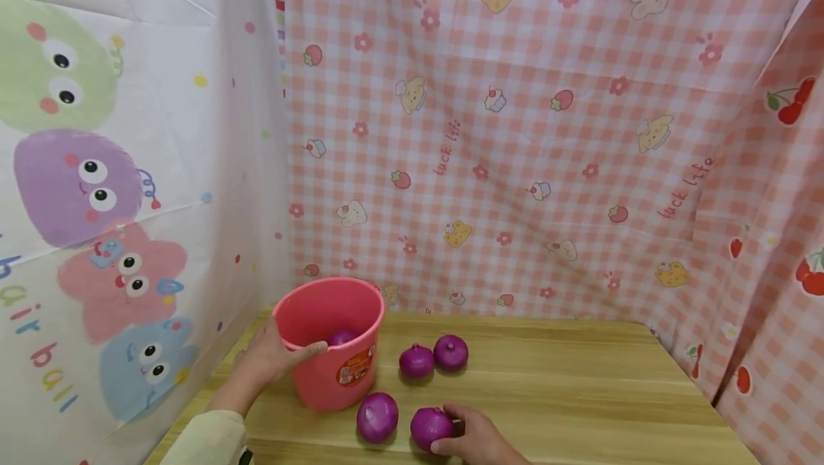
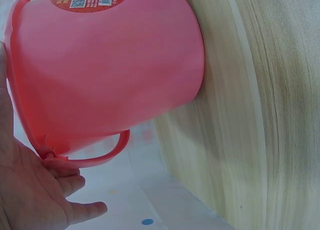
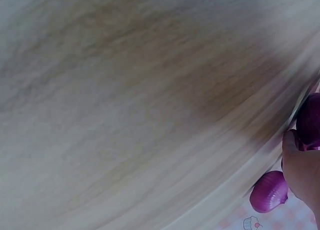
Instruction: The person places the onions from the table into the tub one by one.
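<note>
A pink bucket [image 1: 335,386] stands upright on the wooden table, with a purple onion [image 1: 342,337] partly visible inside. My left hand [image 1: 270,354] rests against the rim on its near left side, the thumb lying along the front edge. In the left wrist view the fingers [image 2: 90,210] spread out beside the bucket's handle [image 2: 100,160]. My right hand [image 1: 479,436] holds a purple onion [image 1: 430,428] between thumb and fingers at the table's front. Another onion [image 1: 377,418] lies just left of it, near the bucket's base.
Two more onions, one nearer [image 1: 416,362] and one farther [image 1: 451,353], sit side by side right of the bucket. A pink checked cloth [image 1: 515,164] hangs behind the table [image 1: 579,379], and a white patterned sheet [image 1: 193,164] hangs on the left.
</note>
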### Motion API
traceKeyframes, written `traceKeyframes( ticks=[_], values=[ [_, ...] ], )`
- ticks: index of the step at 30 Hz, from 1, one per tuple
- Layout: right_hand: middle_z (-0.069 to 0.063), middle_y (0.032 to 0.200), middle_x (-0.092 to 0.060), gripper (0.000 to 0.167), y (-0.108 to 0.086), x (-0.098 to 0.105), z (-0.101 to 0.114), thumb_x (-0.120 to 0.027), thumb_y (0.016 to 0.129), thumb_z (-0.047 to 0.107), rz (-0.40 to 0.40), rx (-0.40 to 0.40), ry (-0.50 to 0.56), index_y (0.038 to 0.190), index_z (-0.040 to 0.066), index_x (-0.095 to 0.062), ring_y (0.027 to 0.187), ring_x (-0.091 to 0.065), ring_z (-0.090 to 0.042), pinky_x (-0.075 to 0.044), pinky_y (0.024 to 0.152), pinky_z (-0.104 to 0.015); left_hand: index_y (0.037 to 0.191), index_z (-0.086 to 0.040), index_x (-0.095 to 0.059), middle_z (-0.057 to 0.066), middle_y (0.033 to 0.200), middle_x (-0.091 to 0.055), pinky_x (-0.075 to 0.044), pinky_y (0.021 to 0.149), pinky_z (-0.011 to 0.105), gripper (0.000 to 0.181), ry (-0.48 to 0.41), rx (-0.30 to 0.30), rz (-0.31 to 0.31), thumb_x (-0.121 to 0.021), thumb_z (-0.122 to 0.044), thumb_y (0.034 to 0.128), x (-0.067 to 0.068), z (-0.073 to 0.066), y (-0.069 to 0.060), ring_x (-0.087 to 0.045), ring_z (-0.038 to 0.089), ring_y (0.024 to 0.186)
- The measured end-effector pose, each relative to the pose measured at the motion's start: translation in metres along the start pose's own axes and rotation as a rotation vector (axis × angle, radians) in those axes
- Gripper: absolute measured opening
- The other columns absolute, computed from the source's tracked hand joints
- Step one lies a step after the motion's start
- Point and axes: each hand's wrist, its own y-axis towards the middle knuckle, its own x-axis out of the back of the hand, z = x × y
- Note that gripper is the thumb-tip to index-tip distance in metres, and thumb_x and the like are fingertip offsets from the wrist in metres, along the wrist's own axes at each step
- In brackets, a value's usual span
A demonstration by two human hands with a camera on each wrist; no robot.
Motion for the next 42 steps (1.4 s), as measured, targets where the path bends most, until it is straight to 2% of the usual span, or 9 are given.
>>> traceKeyframes(
  ticks=[10,15,21,26,35,42],
  values=[
    [-0.015,0.117,-0.065,0.063,0.003,-0.003,0.000,-0.081,0.084,0.019,0.010,-0.011,-0.004,0.133,-0.011,-0.053,0.108,-0.061,-0.030,-0.049,0.095,-0.051,0.155,-0.009,-0.016,0.023,0.146,-0.042,-0.035,0.092,0.077,0.121,-0.006,-0.012,0.002,-0.069,-0.077,0.0709,0.001,0.000,-0.001,-0.043,0.044,0.128],
    [-0.015,0.118,-0.064,0.062,0.004,-0.004,0.002,-0.081,0.084,0.020,0.005,-0.008,-0.032,0.132,-0.009,-0.055,0.109,-0.060,-0.031,-0.048,0.096,-0.053,0.155,-0.010,-0.016,0.022,0.146,-0.042,-0.034,0.093,0.077,0.120,-0.011,-0.013,0.002,-0.069,-0.077,0.0708,0.000,0.001,-0.001,-0.043,0.043,0.129],
    [-0.022,0.124,-0.061,0.067,0.002,-0.004,0.005,-0.081,0.083,0.022,-0.048,0.032,-0.064,0.133,-0.011,-0.053,0.113,-0.058,-0.038,-0.045,0.098,-0.057,0.155,-0.009,-0.015,0.023,0.146,-0.042,-0.032,0.093,0.078,0.121,-0.011,-0.002,0.001,-0.069,-0.078,0.0706,0.000,0.001,-0.002,-0.042,0.045,0.129],
    [-0.021,0.121,-0.062,0.069,0.003,-0.001,0.007,-0.081,0.084,0.024,-0.065,0.041,-0.075,0.134,-0.012,-0.051,0.110,-0.060,-0.037,-0.050,0.093,-0.053,0.156,-0.012,-0.017,0.020,0.146,-0.044,-0.033,0.093,0.078,0.121,-0.015,-0.010,-0.005,-0.069,-0.079,0.0694,-0.001,0.001,-0.001,-0.043,0.043,0.129],
    [-0.026,0.121,-0.062,0.069,0.005,0.000,0.016,-0.080,0.084,0.020,-0.131,0.039,-0.030,0.135,-0.014,-0.049,0.111,-0.060,-0.038,-0.050,0.094,-0.052,0.155,-0.013,-0.018,0.019,0.145,-0.044,-0.032,0.093,0.079,0.120,-0.014,-0.010,-0.012,-0.069,-0.079,0.0688,-0.001,0.000,0.000,-0.042,0.042,0.130],
    [-0.028,0.121,-0.062,0.067,0.010,0.000,0.024,-0.081,0.083,0.018,-0.196,0.085,0.002,0.135,-0.013,-0.050,0.110,-0.062,-0.039,-0.052,0.092,-0.050,0.156,-0.014,-0.018,0.017,0.145,-0.044,-0.031,0.093,0.079,0.121,-0.014,-0.010,-0.024,-0.069,-0.080,0.0675,-0.002,0.002,0.002,-0.042,0.041,0.129]
  ],
)
